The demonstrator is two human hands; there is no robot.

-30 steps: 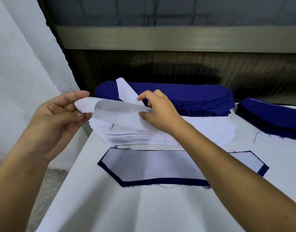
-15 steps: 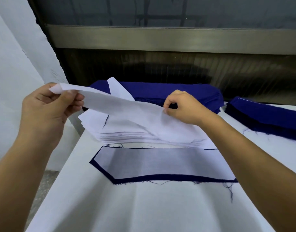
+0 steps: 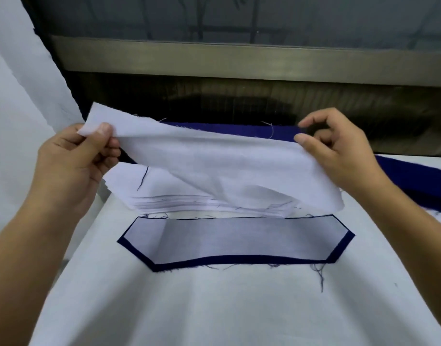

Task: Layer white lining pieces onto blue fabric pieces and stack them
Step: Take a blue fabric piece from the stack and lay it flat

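Both hands hold one white lining piece [image 3: 214, 166] up in the air, above the bench [image 3: 214, 308]; the left hand [image 3: 72, 161] pinches its left end, with the thumb on top and the fingers curled under; the right hand [image 3: 339, 151] pinches its far edge near the right end, with the thumb on the cloth and the other fingers bent; the piece sags in the middle and its right corner hangs down loose. Under it sits a pile of white lining pieces [image 3: 164, 198]; I cannot tell if the hanging part touches the pile. Just in front of the pile, a blue fabric piece [image 3: 239, 260] lies flat on the bench; a flat lining [image 3: 239, 238] covers it, so only a thin blue rim shows at the sides and the near edge; loose threads stick out from it. Behind the held piece is a pile of blue fabric [image 3: 239, 129]; a second blue pile [image 3: 414, 181] lies to the right, past the right arm.
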